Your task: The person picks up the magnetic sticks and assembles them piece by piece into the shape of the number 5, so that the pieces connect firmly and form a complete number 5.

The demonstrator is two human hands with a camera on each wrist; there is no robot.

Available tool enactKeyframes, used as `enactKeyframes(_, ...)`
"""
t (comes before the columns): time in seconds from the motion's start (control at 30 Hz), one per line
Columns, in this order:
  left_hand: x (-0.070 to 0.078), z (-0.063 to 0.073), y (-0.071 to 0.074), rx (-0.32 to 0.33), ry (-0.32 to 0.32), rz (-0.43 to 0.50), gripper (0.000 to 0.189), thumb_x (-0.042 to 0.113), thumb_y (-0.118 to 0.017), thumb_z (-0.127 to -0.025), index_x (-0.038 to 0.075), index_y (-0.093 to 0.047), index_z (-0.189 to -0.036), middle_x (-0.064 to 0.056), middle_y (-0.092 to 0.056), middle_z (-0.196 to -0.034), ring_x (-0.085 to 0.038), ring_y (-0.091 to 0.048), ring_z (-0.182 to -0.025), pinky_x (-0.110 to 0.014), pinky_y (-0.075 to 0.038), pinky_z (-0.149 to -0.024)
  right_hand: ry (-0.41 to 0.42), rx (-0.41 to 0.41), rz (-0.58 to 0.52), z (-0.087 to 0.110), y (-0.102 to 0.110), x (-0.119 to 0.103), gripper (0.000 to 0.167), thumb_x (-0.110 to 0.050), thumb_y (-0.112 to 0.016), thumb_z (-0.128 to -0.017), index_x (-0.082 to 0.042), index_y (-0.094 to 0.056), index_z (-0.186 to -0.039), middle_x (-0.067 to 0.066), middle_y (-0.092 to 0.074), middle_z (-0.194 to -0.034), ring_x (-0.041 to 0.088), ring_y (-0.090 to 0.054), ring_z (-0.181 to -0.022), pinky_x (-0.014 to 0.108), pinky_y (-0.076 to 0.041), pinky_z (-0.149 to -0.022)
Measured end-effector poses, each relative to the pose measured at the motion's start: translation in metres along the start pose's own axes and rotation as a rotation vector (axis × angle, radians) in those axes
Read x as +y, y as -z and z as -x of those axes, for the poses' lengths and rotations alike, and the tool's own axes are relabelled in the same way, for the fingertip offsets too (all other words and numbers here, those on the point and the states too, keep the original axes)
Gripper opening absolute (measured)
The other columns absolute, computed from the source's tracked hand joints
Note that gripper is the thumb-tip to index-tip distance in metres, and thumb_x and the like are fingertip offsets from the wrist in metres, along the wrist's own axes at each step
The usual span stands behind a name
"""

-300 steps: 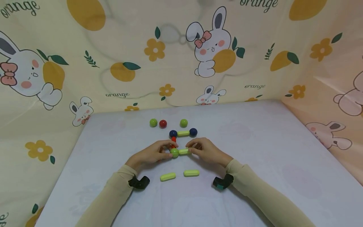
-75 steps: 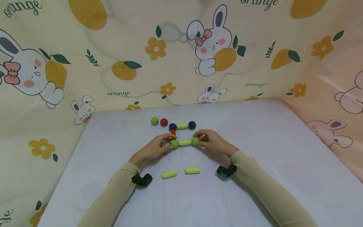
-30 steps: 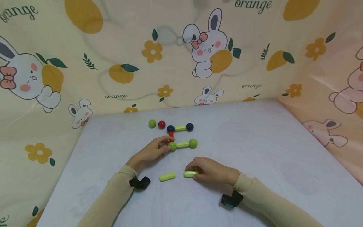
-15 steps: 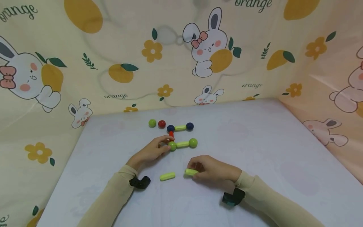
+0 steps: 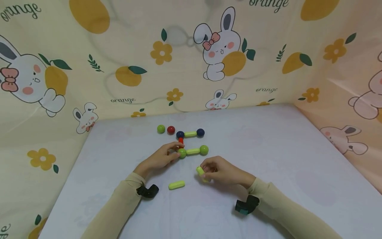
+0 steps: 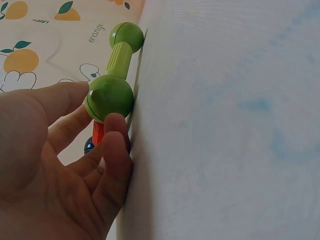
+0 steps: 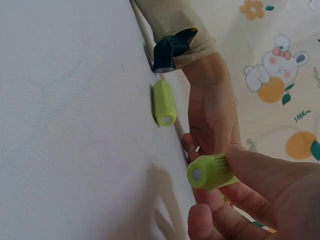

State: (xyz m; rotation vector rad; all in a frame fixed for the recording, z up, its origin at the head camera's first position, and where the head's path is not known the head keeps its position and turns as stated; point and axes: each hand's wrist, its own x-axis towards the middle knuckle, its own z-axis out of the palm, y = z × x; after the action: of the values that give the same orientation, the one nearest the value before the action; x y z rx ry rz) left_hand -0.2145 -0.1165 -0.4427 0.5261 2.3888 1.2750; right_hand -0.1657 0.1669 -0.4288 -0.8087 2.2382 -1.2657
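My left hand [image 5: 159,156] grips a green ball [image 6: 110,97] at the corner of a ball-and-rod figure on the table. From that ball a light-green magnetic rod [image 5: 193,151] runs right to another green ball [image 5: 204,150]. A partly hidden red rod [image 5: 180,140] leads back to a blue ball [image 5: 180,134], joined by a further light-green rod [image 5: 190,134] to a second blue ball [image 5: 200,132]. Nearer the front, my right hand [image 5: 223,171] pinches a loose light-green magnetic rod [image 7: 215,171], raised and tilted, its grey end disc showing in the right wrist view.
One light-green rod [image 5: 177,185] lies loose in front of the left hand. Behind the hand sit a loose green ball [image 5: 161,128] and a red ball [image 5: 171,130]. A rabbit-and-orange printed cloth [image 5: 179,73] hangs along the white table's [image 5: 268,142] back and sides.
After setting a green ball on the front rod's right end, my right hand has come forward, picked up the right-hand loose rod, and turned it. My left hand keeps its hold.
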Motion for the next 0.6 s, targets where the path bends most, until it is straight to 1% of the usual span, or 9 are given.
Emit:
enactKeyframes(0.13,-0.0005,-0.0004,-0.0001,-0.004,0.014,0.003,0.039,0.020,-0.056,-0.104,0.018,-0.053,-0.143,-0.013,-0.056,-0.136,-0.020,-0.054,-0.080,-0.027,-0.047,-0.069,-0.018,0.003,-0.027,-0.0011,0.0004,0.0010,0.022,-0.012,-0.072,-0.093,0.000,-0.069,-0.111,0.006,-0.072,-0.093,0.008,-0.062,-0.080,0.020,-0.052,-0.073)
enactKeyframes(0.37,-0.0026,-0.0015,-0.0006,-0.006,0.010,0.008,0.039,0.019,-0.056,-0.104,0.018,-0.053,-0.143,-0.013,-0.056,-0.136,-0.019,-0.053,-0.080,-0.028,-0.047,-0.070,-0.030,0.005,-0.067,-0.0017,0.0012,0.0025,0.024,-0.013,-0.071,-0.094,0.003,-0.068,-0.113,0.011,-0.075,-0.094,0.008,-0.064,-0.079,0.021,-0.051,-0.070)
enactKeyframes(0.6,-0.0014,-0.0008,-0.0003,-0.002,0.018,0.004,0.039,0.020,-0.056,-0.104,0.019,-0.053,-0.143,-0.013,-0.055,-0.137,-0.020,-0.053,-0.079,-0.028,-0.047,-0.068,-0.034,0.017,-0.115,-0.0034,0.0015,0.0069,0.024,-0.011,-0.070,-0.095,0.004,-0.067,-0.113,0.011,-0.075,-0.089,0.007,-0.059,-0.074,0.020,-0.048,-0.065)
